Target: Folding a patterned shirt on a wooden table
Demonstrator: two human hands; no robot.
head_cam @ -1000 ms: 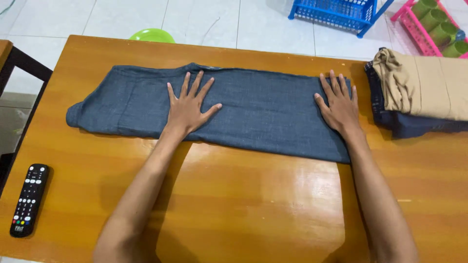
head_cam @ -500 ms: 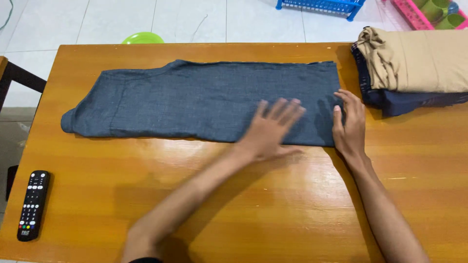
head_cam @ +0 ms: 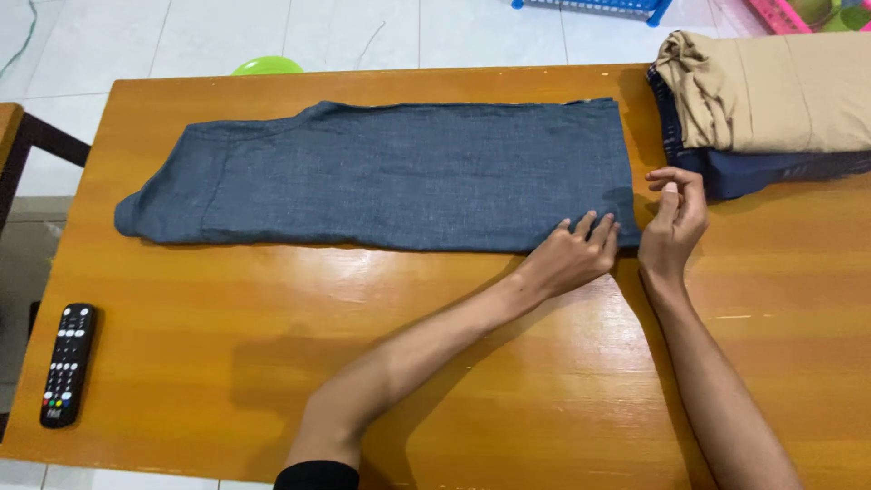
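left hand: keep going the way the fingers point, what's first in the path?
The left hand points up-right with its fingertips on the grey trousers; past their right edge, the folded stack probably comes next.

Grey-blue trousers point(head_cam: 390, 172); orange-brown table point(head_cam: 508, 381); black remote point(head_cam: 68, 365).

Matt, coarse-woven grey-blue cloth garment point(head_cam: 399, 172); glossy varnished wood table point(head_cam: 508, 363); soft tan cloth stack point(head_cam: 771, 91); black plastic remote point(head_cam: 67, 365).

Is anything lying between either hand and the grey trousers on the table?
Nothing visible. The left hand already rests on the near right corner of the grey trousers, and the right hand sits just beside that edge, bare table between.
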